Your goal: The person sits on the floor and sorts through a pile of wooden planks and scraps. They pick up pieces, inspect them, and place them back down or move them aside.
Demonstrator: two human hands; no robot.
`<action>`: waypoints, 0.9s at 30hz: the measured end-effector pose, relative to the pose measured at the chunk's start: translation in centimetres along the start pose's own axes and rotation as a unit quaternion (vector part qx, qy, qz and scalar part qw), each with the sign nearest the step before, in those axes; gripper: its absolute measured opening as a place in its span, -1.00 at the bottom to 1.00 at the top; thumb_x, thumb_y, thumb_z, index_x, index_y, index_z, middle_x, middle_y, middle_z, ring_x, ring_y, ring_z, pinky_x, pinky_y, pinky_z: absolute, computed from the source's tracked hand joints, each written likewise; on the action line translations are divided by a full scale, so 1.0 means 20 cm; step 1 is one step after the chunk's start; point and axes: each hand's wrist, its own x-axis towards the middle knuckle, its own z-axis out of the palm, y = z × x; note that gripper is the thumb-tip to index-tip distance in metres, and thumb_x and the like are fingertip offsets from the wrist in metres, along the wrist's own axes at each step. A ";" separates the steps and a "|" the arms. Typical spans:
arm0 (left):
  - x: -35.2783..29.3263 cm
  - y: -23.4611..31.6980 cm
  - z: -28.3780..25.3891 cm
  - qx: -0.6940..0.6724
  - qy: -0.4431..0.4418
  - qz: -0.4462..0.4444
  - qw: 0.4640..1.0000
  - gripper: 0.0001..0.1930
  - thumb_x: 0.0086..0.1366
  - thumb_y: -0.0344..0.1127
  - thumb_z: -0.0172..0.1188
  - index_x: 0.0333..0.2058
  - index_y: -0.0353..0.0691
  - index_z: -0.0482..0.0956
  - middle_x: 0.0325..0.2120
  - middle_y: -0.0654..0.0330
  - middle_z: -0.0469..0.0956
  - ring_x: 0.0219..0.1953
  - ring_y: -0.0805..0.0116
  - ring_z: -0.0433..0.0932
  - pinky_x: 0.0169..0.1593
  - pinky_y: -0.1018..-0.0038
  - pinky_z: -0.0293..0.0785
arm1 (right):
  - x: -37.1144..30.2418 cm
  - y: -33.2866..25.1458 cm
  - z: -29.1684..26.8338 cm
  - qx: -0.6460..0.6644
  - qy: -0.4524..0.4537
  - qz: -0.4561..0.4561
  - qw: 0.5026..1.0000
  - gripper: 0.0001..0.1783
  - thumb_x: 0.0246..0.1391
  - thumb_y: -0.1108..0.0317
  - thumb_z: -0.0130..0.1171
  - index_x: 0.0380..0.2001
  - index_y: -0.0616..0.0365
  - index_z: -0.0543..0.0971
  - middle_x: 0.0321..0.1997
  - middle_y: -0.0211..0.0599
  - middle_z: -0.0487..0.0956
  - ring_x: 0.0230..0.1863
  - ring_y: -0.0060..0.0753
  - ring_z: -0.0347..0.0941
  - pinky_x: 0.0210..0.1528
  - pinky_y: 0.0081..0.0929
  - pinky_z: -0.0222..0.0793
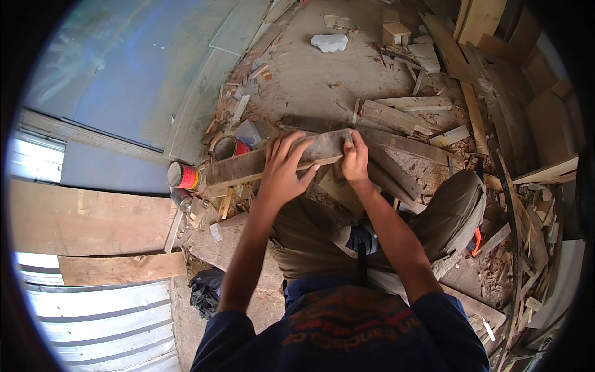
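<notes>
Above my crossed legs I hold a weathered wooden beam (238,167), which lies slantwise with its right end farther away. My left hand (285,167) lies over the beam's middle, fingers across the top and thumb at the near side. At the right end my right hand (355,158) is closed round the edge, thumb on the upper face. More grey timber (412,147) lies on the ground just beyond and to the right of the beam. What supports the underside of the beam is partly hidden.
Two paint tins, one red-banded tin (184,176) and one open tin (229,147), stand at the left. Wood offcuts (396,115) and chips litter the ground. A black plastic bag (206,291) lies lower left. Long boards (474,115) line the right side; a white stone (329,42) is far ahead.
</notes>
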 end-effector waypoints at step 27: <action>-0.26 -0.06 0.55 -0.745 0.241 -0.412 0.465 -0.60 0.23 -0.24 0.26 0.01 -0.19 0.42 -0.01 0.18 0.50 0.15 0.15 0.44 0.30 -0.02 0.22 | -0.04 -0.08 0.02 0.200 -0.170 0.162 0.951 0.11 0.13 -0.60 -0.64 0.41 0.07 0.12 0.40 -0.21 0.22 0.41 -0.21 0.09 0.43 -0.18 -0.05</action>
